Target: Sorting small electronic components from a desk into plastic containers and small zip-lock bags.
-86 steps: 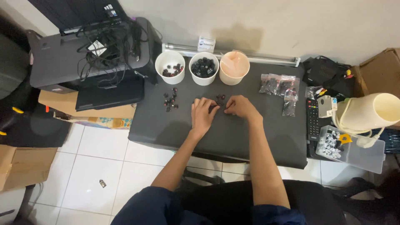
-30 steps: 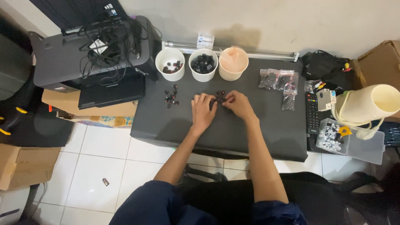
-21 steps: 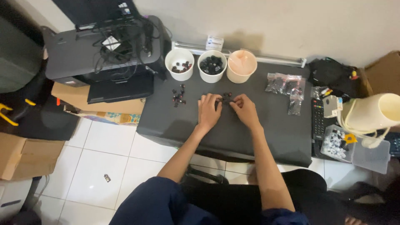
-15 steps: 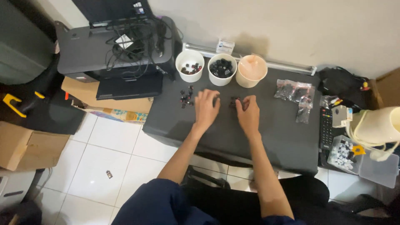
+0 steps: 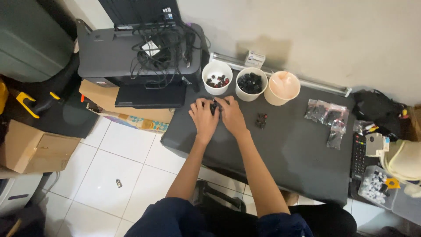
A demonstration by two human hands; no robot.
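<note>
Both hands rest on a dark grey table (image 5: 298, 153), close together near its left end. My left hand (image 5: 204, 117) and my right hand (image 5: 231, 115) cup a small pile of dark parts (image 5: 214, 106) between their fingers; most of the pile is hidden. Just beyond them stand a white cup with dark and red pieces (image 5: 216, 78) and a white cup full of black pieces (image 5: 251, 83). A peach cup (image 5: 284, 87) stands to the right. A small cluster of dark parts (image 5: 261, 120) lies right of my right hand.
A black printer (image 5: 131, 57) with tangled cables sits at the left. Clear bags of parts (image 5: 329, 116) lie at the right, with a remote (image 5: 359, 150) and a clear box (image 5: 379, 186) beyond. Cardboard boxes (image 5: 30, 145) stand on the tiled floor.
Both hands have moved left from the second cluster of dark parts to the cluster near the white cups. The camera view has shifted.
</note>
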